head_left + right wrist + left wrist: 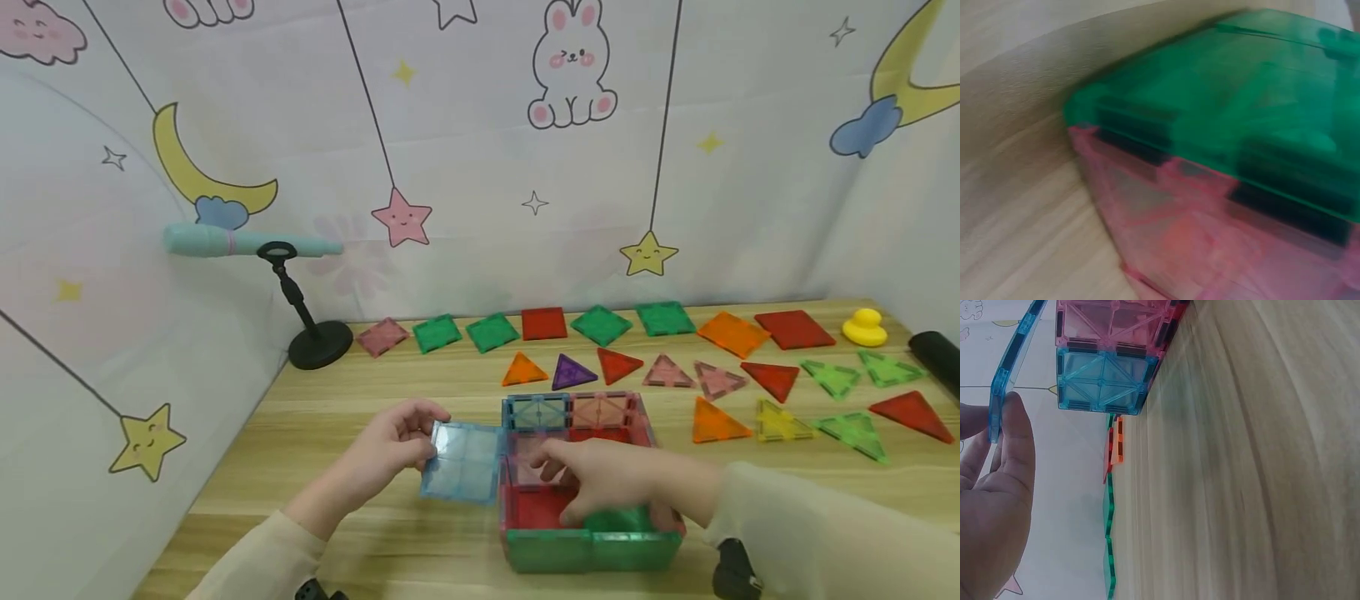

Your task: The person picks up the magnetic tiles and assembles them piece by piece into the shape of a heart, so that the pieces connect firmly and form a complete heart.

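My left hand (pixel 397 442) pinches a light blue square magnetic tile (pixel 463 462) by its left edge, between thumb and fingers. The tile is held beside the left wall of a low open box (pixel 547 552) built of magnetic tiles. In the left wrist view, this tile (pixel 1005 378) stands edge-on above the box's blue and pink wall (pixel 1107 378). My right hand (pixel 611 475) reaches over the right wall into the box, its fingers spread and bent, with nothing visible between them. Red and green tiles line the inside. The right wrist view shows a blurred green tile (pixel 1210 112) over a pink one.
Behind the box lie rows of square tiles (pixel 544 323) and triangle tiles (pixel 573 371), reaching to the right. A yellow rubber duck (pixel 865 327) sits at the back right. On the left, a black stand (pixel 320 344) bears a teal microphone (pixel 247 242). A printed curtain hangs behind.
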Demonstrator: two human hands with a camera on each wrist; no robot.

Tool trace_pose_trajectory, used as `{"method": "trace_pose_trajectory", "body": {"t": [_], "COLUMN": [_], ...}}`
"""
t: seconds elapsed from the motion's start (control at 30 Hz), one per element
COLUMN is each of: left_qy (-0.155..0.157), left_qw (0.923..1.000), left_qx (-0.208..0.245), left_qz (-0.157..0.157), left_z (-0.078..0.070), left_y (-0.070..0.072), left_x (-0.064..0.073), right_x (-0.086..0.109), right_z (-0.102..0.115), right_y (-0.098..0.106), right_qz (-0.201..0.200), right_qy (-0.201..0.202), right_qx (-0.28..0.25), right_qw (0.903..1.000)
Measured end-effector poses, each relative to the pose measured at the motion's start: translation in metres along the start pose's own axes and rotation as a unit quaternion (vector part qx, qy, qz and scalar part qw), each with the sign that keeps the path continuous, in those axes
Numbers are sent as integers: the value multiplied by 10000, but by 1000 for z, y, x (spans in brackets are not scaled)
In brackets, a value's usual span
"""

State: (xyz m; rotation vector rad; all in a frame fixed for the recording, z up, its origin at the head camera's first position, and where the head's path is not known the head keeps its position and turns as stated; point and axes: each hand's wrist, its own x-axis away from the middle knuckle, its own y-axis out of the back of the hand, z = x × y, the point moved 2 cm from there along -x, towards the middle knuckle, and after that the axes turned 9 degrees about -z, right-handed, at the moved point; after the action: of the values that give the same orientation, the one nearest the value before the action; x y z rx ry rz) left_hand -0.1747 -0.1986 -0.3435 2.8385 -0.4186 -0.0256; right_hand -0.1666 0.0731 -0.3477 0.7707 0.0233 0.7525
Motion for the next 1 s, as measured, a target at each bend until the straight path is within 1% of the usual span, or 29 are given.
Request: {"method": "trace_pose_trajectory", "body": {"t": [0.1,0.17,0.23,0.3,0.4,0.47,0.53,0.57,0.6,0.7,0.77,0.8,0.83,0.9,0.93,1.0], "left_qy": [20,43,73,130,302,439,628,700,783,1046,1114,1112,1094,1038,1003,966], "left_qw": [9999,9998,9997,9995,9979,9939,9880,9849,9815,9733,9695,9687,9691,9738,9780,9864], "left_qx": [6,9,12,72,338,715,1011,1110,1196,1178,1083,1014,905,664,506,203], "left_qz": [107,171,214,283,457,717,983,1127,1273,1667,1896,1976,2017,1910,1755,1314], "left_z": [3,5,7,8,10,13,15,17,18,22,25,28,30,35,38,45], "left_y": [0,0,-1,-2,-5,-7,-8,-9,-10,-13,-14,-14,-13,-7,-3,7], "left_x": [1,2,3,5,8,10,13,14,15,18,20,20,19,18,16,13], "right_x": [-2,-3,-3,-3,-4,-3,-4,-6,-10,-20,-22,-22,-18,-13,-11,-9], "right_z": [-4,-6,-7,-7,-7,-6,-8,-12,-21,-43,-48,-47,-39,-27,-21,-15], "right_y": [-3,-4,-4,-5,-4,-4,-3,-4,-5,-9,-10,-9,-8,-5,-4,-3], "right_qz": [32,55,73,88,114,127,157,182,218,359,413,427,428,397,374,349], "right_qy": [7,13,5,-48,-157,-189,-180,-141,29,320,397,384,264,145,84,15], "right_qx": [380,524,572,501,332,262,261,290,356,567,617,609,583,506,488,508], "right_qw": [9993,9986,9983,9987,9993,9994,9994,9993,9991,9972,9964,9965,9970,9978,9981,9981]}}
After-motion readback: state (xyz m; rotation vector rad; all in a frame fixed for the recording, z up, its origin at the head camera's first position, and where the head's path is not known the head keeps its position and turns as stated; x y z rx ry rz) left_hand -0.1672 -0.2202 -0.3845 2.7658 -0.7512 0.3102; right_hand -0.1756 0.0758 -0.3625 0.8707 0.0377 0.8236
